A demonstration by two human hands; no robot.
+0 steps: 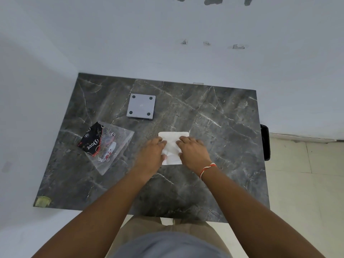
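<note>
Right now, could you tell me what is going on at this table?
A person at a dark marble table has the left hand and the right hand both resting on a white folded paper napkin, one at each side. Whether they pinch it is unclear. To the left lies a clear plastic bag holding a black Dove sachet; farther back sits a grey square plate.

A dark marble-patterned table (204, 112) stands in the corner against a white wall (167, 43). Toward its far side lies a grey square plate (141, 106) with four dark dots. Left of centre is a clear plastic bag (119, 138) holding a black Dove wrapper (92, 141). A black object (265, 142) hangs at the table's right edge, above pale floor tiles (307, 174).
</note>
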